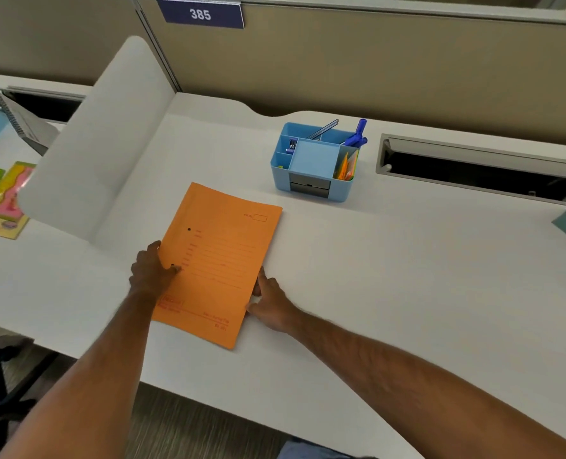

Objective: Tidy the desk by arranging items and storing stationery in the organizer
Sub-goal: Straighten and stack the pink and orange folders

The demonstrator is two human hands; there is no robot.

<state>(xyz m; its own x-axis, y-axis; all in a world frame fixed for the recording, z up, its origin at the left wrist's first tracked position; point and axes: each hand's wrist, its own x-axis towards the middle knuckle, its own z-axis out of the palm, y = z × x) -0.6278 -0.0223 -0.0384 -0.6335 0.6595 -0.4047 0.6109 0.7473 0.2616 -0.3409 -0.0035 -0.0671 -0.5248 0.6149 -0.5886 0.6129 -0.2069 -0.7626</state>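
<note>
The number "385" is printed in white on a dark blue sign fixed to the partition wall at eleven o'clock, while the red print on the orange file folder cannot be read.

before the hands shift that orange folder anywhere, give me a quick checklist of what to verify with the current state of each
1. Left hand on the orange file folder: ok, it grips the left edge with the thumb on the cover.
2. Right hand on the folder: ok, fingers touch its right edge near the lower corner.
3. Folder flat on the white desk: ok, fully on the desk, turned at an angle.
4. Space towards the blue desk organizer: ok, bare desk between them.
5. Folder closed, nothing sticking out: ok for the edges in view; contents cannot tell.
6. Organizer room: cannot tell; blue pens and coloured notes already fill compartments.
</note>
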